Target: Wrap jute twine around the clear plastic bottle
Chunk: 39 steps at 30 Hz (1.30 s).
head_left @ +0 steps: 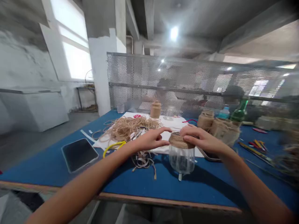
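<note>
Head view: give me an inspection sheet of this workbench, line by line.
Surface: blue-topped workbench with a wooden edge, partly covered by white paper.
Job's things: glass jar with jute twine wound round its upper part.
Clutter: loose twine pile, dark tablet, twine-wrapped jars, green bottle, pens.
Grippers: left hand, fingers reaching to the twine band; right hand, fingers lying over the band.
Cables: nothing seen, apart from a yellow cord on the paper's edge.
Surroundings: perforated metal screen, concrete pillar, bright window, blurred person.
</note>
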Available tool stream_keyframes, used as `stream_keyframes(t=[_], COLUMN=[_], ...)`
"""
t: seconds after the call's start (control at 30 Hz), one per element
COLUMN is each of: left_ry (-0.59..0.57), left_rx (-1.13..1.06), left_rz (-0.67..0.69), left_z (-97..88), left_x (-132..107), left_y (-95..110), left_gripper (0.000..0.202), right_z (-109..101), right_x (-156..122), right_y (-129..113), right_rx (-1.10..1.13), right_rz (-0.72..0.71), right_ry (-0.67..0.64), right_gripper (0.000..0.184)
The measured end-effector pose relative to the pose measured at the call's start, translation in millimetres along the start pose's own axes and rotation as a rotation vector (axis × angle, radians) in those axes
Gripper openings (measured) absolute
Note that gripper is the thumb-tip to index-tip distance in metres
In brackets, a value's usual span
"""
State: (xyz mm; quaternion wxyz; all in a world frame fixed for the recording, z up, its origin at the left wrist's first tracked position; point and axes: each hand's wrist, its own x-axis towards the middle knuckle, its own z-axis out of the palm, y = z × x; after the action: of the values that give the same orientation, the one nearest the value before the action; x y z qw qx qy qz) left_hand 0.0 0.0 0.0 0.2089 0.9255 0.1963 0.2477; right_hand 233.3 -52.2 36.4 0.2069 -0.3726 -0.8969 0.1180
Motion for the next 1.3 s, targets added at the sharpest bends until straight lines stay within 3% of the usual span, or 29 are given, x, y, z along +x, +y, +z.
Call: stream_keyframes(t=[0.43,0.7,0.9,1.3], left_ry=[-0.029,0.022,0.072,0.027], left_rx=[0.02,0.038,0.086,-0.04], left_rz=[0.004,-0.013,0.017,0.041], left_z=[3.8,8.2,14.5,-2.5], left_x=[-0.6,-0.4,-0.5,-2.1], left_y=[1.5,9.8,20.1,17.0], left_gripper=[0.049,0.044,0.04,0.043], right_z=[-3.1,-0.1,8.1,7.8], right_x=[-1.9,-2.7,-0.1,2.4], right_y=[-0.1,-12.6,-21.0,-14.6], right_rx=[0.019,-0.157,-0.239,0.0], right_rz=[-0.029,0.093,0.066,0.063], right_ry=[0.005,0.106,0.102,0.081], right_gripper=[0.027,0.028,0.025,0.031])
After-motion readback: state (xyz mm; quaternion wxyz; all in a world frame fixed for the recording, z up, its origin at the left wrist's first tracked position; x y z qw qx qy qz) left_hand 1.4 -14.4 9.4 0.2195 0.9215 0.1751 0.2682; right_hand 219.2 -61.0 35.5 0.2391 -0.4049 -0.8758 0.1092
